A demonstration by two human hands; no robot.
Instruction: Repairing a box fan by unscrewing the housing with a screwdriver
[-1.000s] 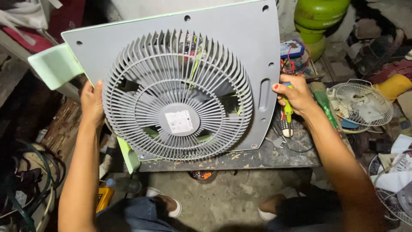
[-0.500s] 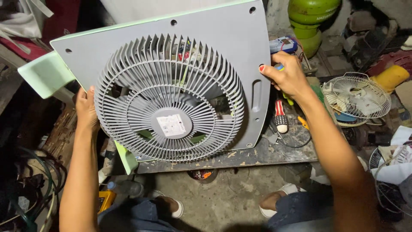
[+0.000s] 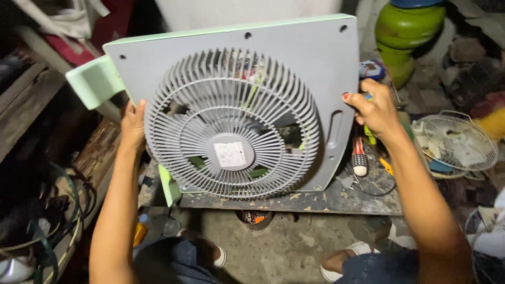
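A grey box fan housing (image 3: pixel 294 63) with a round ribbed grille (image 3: pixel 231 123) and pale green side feet (image 3: pixel 94 81) stands tilted on a low dark workbench (image 3: pixel 336 197). My left hand (image 3: pixel 134 123) grips its left edge beside the grille. My right hand (image 3: pixel 373 110) holds its right edge, just above the moulded handle slot (image 3: pixel 334 129). A white label sits at the grille's centre.
A red-and-white handled screwdriver (image 3: pixel 359 160) and other tools lie on the bench right of the fan. A white wire fan guard (image 3: pixel 455 142) lies further right, a green gas cylinder (image 3: pixel 407 31) behind. Cables and wood pile at the left. My sandalled feet show below.
The fan housing has shifted left and tilted more upright in view. My right hand moved up the right edge, away from the screwdriver. My left hand stays on the left edge.
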